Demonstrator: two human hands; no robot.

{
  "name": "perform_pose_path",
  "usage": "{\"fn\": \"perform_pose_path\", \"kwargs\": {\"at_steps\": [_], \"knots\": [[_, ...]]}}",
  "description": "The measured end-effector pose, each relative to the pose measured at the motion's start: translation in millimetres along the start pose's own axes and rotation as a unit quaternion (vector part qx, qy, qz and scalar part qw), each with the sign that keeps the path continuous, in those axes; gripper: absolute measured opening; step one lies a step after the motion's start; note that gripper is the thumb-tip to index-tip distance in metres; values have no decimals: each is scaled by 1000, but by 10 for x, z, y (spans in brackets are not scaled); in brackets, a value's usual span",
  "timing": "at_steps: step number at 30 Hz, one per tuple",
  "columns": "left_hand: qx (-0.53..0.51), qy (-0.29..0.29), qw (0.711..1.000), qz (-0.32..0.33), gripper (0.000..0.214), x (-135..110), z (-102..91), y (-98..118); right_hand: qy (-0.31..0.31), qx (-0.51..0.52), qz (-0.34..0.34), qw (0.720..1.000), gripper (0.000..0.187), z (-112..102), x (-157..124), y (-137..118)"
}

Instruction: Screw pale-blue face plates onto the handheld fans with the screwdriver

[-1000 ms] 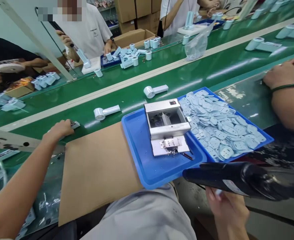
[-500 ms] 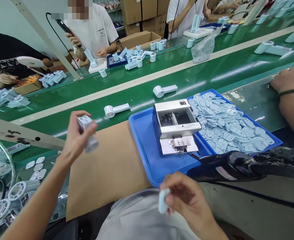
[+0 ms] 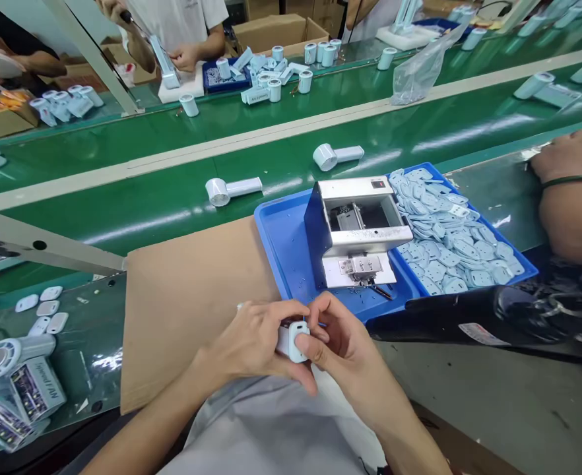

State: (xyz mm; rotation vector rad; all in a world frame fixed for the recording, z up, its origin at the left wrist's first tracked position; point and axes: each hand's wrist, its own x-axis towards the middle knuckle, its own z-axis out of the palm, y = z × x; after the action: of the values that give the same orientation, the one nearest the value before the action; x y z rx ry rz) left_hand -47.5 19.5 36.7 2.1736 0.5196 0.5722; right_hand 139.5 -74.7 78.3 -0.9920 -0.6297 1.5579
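In front of my lap, my left hand (image 3: 256, 340) is wrapped round a pale handheld fan body (image 3: 283, 340), most of it hidden by the fingers. A light-blue plastic end cap (image 3: 298, 338) with small slots sits at the end of that body, facing me. My right hand (image 3: 338, 346) pinches the cap between thumb and fingers, touching the body's end. Whether the cap is fully seated I cannot tell. Beyond my hands, a metal screw feeder (image 3: 365, 231) stands in a blue tray (image 3: 288, 247) with loose screws.
Many light-blue caps (image 3: 449, 231) fill a blue tray on the right. Brown cardboard (image 3: 187, 297) lies left. Two handheld fans (image 3: 241, 188) rest on the green belt (image 3: 162, 204). A black power tool (image 3: 449, 313) juts in at right, near another person's arm (image 3: 568, 204).
My left hand has come down and right with the fan body, and my right hand has moved up slightly with the cap. The two parts now meet; the view has shifted.
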Motion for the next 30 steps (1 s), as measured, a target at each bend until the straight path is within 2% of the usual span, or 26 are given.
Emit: {"fn": "perform_pose_path", "kwargs": {"at_steps": [3, 5, 6, 7, 9, 10, 11, 12, 13, 15, 16, 17, 20, 22, 26, 30], "knots": [[88, 48, 993, 55, 64, 48, 105, 1, 50, -59, -32, 996, 54, -7, -78, 79], [115, 79, 986, 91, 57, 73, 179, -13, 138, -109, -110, 978, 46, -1, -150, 184], [119, 101, 982, 110, 55, 83, 216, -29, 200, -130, -170, 956, 40, 1, -186, 234], [117, 130, 976, 129, 53, 92, 252, -50, 268, -146, -237, 922, 32, -4, -218, 269], [97, 182, 967, 150, 53, 104, 323, -108, 408, -162, -368, 820, 19, -56, -268, 277], [84, 198, 965, 148, 52, 106, 356, -141, 456, -172, -418, 767, 16, -113, -287, 245], [73, 208, 965, 140, 52, 107, 388, -174, 476, -182, -441, 738, 19, -193, -307, 194], [64, 216, 965, 133, 53, 106, 419, -205, 466, -186, -434, 748, 24, -294, -330, 129], [58, 221, 965, 126, 55, 105, 446, -232, 429, -184, -395, 791, 27, -411, -362, 60], [50, 222, 966, 118, 60, 103, 493, -274, 291, -181, -264, 902, 32, -661, -447, -61], [45, 223, 967, 114, 62, 104, 511, -287, 226, -185, -209, 933, 36, -776, -494, -101], [40, 223, 968, 110, 64, 107, 526, -296, 181, -198, -180, 946, 41, -872, -535, -120], [27, 225, 971, 83, 60, 123, 551, -301, 129, -232, -197, 944, 56, -999, -564, -50], [19, 228, 972, 61, 56, 134, 561, -298, 138, -214, -226, 940, 50, -944, -493, 71], [12, 229, 973, 41, 54, 141, 591, -301, 206, -178, -317, 909, 44, -684, -309, 256], [-2, 192, 981, -1, 62, 151, 584, -295, 295, -174, -341, 875, 42, -494, -293, 105]]}}
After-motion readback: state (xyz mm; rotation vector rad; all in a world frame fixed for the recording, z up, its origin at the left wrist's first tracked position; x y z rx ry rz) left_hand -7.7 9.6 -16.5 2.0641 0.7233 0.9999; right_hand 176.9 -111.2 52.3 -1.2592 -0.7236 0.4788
